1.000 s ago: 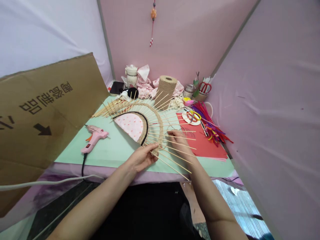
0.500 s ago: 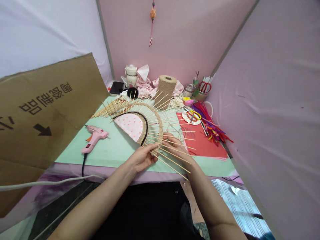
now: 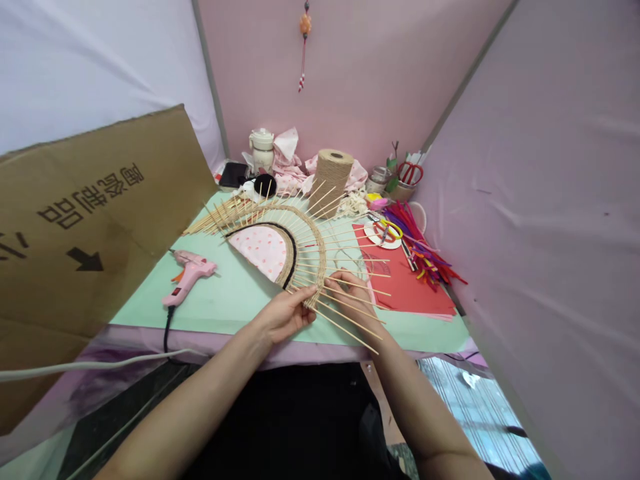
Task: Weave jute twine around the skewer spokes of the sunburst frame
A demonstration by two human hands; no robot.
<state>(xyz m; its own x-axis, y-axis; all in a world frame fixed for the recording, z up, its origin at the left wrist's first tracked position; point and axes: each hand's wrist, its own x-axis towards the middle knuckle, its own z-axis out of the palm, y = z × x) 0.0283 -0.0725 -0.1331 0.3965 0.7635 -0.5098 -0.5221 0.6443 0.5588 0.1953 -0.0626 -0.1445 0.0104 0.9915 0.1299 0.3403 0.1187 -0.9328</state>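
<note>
A half-round fan-shaped piece (image 3: 260, 252) has a pink dotted centre, a black curved edge and thin sticks spreading outward. A band of woven twine (image 3: 321, 257) runs across the sticks. My left hand (image 3: 289, 316) pinches the lower end of this band, thumb on top and fingers curled below. Just right of the band, my right hand (image 3: 350, 293) is under the lower sticks, its fingers bent near the twine; sticks cross over it and partly hide what the fingertips hold.
A pink glue gun (image 3: 189, 275) lies at the left beside a large cardboard sheet (image 3: 115, 220). Behind the fan stands a twine spool (image 3: 331, 183). Red sheets (image 3: 415, 287), yellow scissors (image 3: 393, 230) and colourful pipe cleaners (image 3: 425, 253) lie at the right.
My right hand has shifted slightly down along the band, its fingers more bent. The lower sticks have tilted up a little. My left hand has kept its hold.
</note>
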